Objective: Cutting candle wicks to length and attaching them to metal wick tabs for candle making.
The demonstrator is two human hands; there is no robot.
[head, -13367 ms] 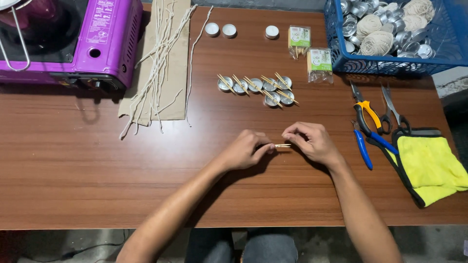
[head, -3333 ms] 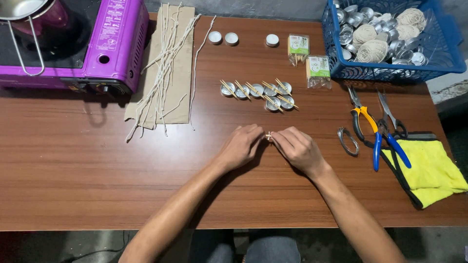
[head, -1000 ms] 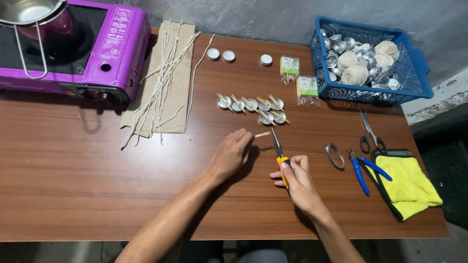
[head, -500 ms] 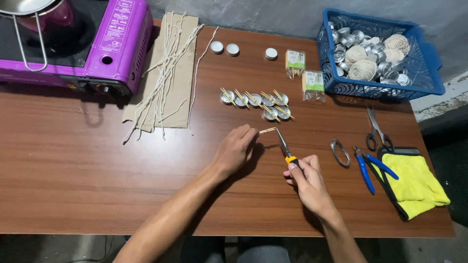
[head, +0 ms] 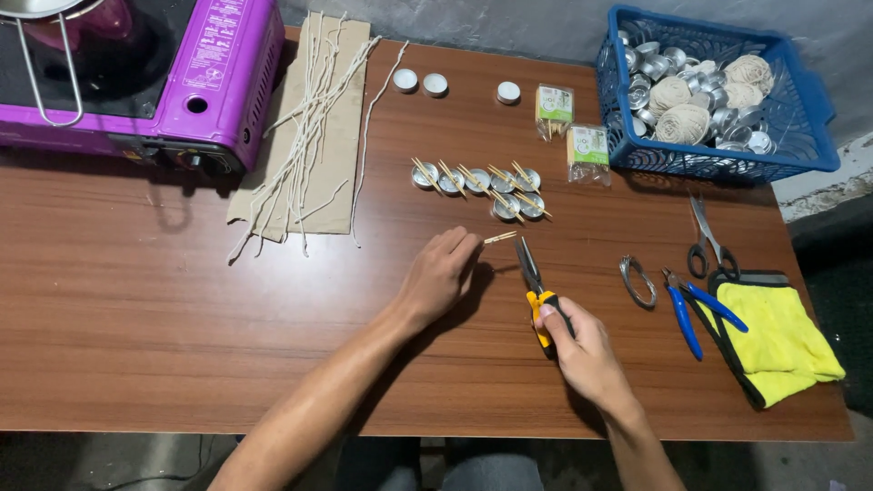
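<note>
Yellow-handled pliers (head: pixel 535 289) are now in my right hand (head: pixel 582 350), fingers clenched on the handles; left hand (head: pixel 438 273) pinches a small wooden stick (head: pixel 499 238) just below the row of tealight cups (head: pixel 477 182).

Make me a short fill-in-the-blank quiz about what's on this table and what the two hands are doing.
1. The right hand grips pliers with ____ handles.
2. The left hand pinches a small wooden ____.
3. The balls of twine sit in a ____ basket.
4. The stove at the far left is ____.

Missing words: yellow; stick; blue; purple
</note>
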